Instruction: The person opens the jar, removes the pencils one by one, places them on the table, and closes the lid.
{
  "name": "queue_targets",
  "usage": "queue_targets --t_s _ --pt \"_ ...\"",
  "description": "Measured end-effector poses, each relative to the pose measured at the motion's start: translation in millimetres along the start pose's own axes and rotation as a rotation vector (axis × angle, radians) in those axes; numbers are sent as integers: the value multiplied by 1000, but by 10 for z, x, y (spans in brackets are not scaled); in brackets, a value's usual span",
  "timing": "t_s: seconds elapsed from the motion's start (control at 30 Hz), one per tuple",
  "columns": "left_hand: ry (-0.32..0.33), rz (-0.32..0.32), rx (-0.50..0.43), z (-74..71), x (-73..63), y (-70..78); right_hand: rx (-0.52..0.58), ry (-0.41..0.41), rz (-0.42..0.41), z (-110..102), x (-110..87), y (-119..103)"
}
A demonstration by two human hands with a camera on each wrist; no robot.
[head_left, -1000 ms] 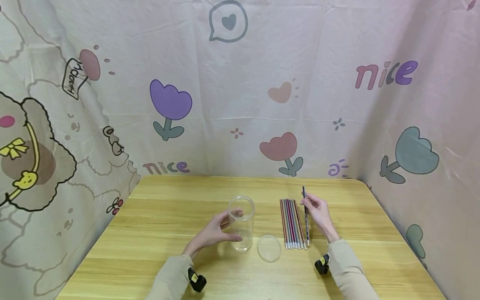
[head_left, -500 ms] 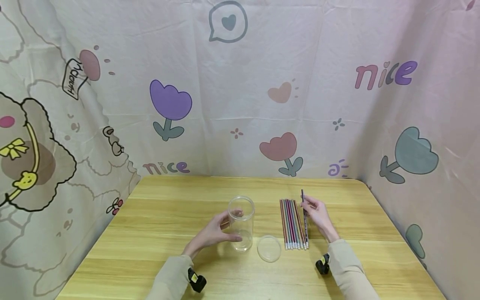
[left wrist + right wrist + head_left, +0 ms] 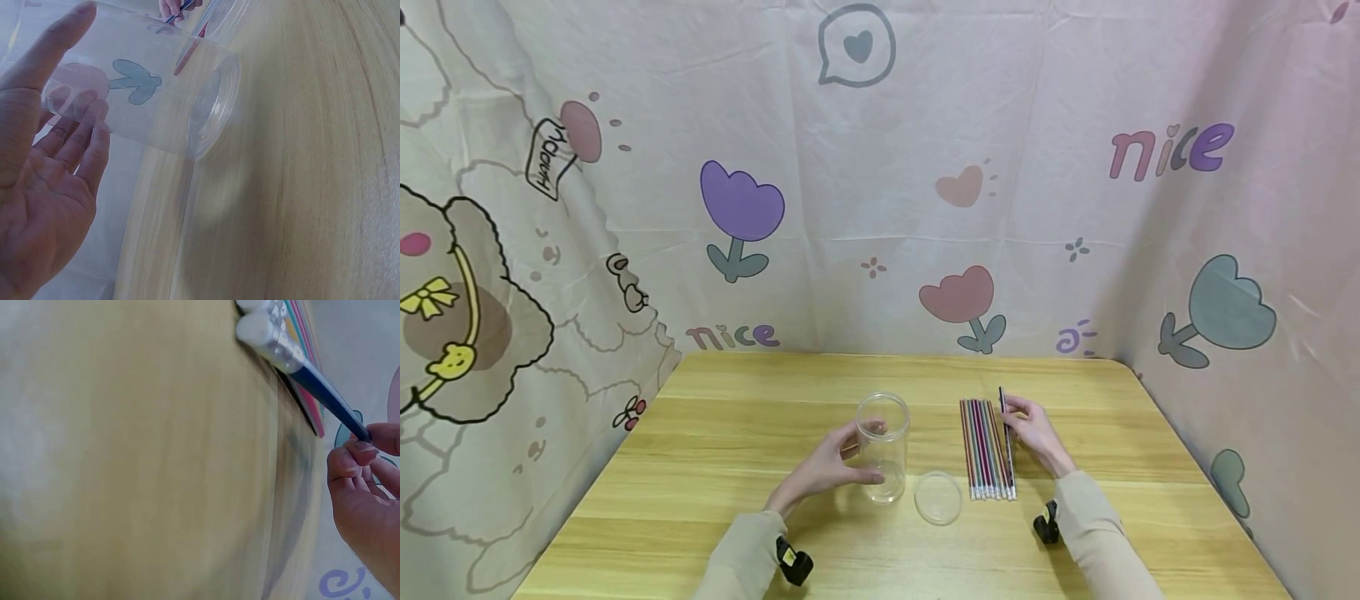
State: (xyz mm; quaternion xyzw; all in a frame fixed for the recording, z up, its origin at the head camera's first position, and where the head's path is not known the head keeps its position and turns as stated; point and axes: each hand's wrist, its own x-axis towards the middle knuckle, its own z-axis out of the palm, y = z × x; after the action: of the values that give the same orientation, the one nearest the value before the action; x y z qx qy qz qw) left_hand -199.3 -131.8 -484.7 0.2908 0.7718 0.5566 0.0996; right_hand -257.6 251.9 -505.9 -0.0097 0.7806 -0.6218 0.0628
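A tall clear plastic jar [image 3: 891, 462] stands upright on the table, its round mouth uncovered. My left hand [image 3: 822, 467] holds it from the left side; in the left wrist view the thumb and fingers curve about its clear wall [image 3: 134, 81]. My right hand [image 3: 1036, 432] pinches a dark blue pencil [image 3: 325, 390] near the end away from its white eraser. That pencil lies along the right side of a row of several coloured pencils [image 3: 982, 450], eraser ends toward me. Between jar and row lies a round clear lid [image 3: 937, 498].
The wooden table [image 3: 760, 392] ends at a printed cloth backdrop [image 3: 865, 192], with more cloth on the left and right. Small black cameras [image 3: 793, 561] are strapped to both wrists.
My right hand has moved slightly left, bringing the dark blue pencil closer to the row and its far end lower. The left hand and jar have not moved.
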Motion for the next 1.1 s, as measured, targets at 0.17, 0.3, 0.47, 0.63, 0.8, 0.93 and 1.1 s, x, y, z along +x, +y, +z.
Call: queue_targets --t_s 0.17,0.3,0.47,0.63,0.8,0.93,1.1 --pt "2 -4 7 -1 -9 0 -11 -3 15 -5 35 30" --pt "1 -4 6 -1 -12 9 -23 -13 23 -10 54 41" --pt "3 0 10 1 -12 17 -50 -24 23 -13 63 48" --pt "3 1 9 2 -14 20 -84 -20 35 -16 67 52" --pt "6 -4 10 3 -14 18 -120 -18 39 -14 73 65" --pt "7 -10 7 2 -12 19 -144 -13 43 -6 79 66" --pt "3 0 2 3 -12 14 -173 -5 52 9 83 62"
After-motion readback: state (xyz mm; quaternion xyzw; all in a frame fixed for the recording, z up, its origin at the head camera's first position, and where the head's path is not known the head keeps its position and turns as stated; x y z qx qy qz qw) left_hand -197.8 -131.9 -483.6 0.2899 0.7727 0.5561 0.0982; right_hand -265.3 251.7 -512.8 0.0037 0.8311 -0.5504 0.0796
